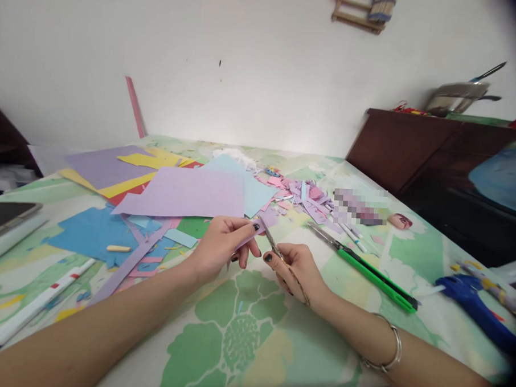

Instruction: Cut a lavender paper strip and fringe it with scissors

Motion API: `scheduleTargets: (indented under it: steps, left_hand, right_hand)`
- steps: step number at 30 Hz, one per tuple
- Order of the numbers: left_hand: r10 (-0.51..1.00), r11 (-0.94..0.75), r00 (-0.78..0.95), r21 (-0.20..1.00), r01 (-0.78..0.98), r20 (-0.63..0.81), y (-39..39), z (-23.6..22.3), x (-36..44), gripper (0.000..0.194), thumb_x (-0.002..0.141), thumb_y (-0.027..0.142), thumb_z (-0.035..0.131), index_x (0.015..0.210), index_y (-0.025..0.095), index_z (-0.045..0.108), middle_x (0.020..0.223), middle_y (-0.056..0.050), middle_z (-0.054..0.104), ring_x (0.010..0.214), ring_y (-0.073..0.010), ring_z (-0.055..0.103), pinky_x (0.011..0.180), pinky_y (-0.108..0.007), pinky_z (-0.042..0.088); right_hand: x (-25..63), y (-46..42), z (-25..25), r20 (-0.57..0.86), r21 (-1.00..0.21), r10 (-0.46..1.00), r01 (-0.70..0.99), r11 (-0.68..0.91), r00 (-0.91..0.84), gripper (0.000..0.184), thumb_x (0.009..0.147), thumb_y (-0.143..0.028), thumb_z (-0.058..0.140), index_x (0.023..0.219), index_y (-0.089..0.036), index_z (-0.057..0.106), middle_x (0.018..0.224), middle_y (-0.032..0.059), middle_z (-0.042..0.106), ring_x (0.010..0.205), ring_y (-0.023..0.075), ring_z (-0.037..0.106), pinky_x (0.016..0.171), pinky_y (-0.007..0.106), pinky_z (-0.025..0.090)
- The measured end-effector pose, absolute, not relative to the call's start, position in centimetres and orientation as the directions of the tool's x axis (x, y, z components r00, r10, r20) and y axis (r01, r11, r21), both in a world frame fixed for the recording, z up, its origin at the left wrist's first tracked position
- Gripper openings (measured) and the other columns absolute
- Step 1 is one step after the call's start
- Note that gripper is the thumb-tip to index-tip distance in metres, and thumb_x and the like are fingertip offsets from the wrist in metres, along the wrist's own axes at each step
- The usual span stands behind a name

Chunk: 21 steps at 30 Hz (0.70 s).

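Between the near and far edges of the table, the left hand pinches a purple paper strip in closed fingertips, seemingly to steady it for the scissors beside it, gripped by the curled right hand.

Plain white wall with a small dark mark, rising behind the far edge of the flower-patterned counter. Wooden hanging, above the far right corner; dark brown cabinet, beside that corner. Lighting: soft, diffuse.
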<state>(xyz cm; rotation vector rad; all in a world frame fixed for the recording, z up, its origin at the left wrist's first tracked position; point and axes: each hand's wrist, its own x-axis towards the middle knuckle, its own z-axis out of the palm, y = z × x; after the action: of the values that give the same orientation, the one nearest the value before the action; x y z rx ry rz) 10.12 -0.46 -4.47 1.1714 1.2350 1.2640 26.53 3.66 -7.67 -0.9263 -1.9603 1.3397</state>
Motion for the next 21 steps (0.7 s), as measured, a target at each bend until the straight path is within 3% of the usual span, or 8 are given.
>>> scheduleTargets:
  steps: [6, 21]
  left_hand:
    - [0.998, -0.003, -0.059, 0.999, -0.037, 0.001, -0.32, -4.71, 9.99, 0.032, 0.081, 0.03, 0.056, 0.056, 0.009, 0.061, 0.05, -0.003, 0.062, 0.032, -0.0051, 0.047, 0.036, -0.019, 0.02]
    - [0.997, -0.005, -0.071, 0.999, -0.039, 0.002, -0.45, -4.44, 10.07, 0.033, 0.079, 0.035, 0.058, 0.059, 0.01, 0.061, 0.051, -0.003, 0.062, 0.031, -0.0053, 0.046, 0.036, -0.019, 0.02]
  right_hand:
    - [26.3, 3.75, -7.89, 0.09, -0.934, 0.816, 0.237, 0.268, -0.571, 0.051, 0.071, -0.058, 0.061, 0.051, -0.02, 0.035, 0.038, -0.0072, 0.028, 0.037, 0.0057, 0.024, 0.038, 0.022, 0.016]
    - [26.51, 3.69, -7.93, 0.096, -0.974, 0.751, 0.094, 0.206, -0.653, 0.048, 0.076, -0.062, 0.054, 0.06, -0.019, 0.041, 0.041, -0.0079, 0.03, 0.035, 0.0053, 0.026, 0.036, 0.021, 0.017]
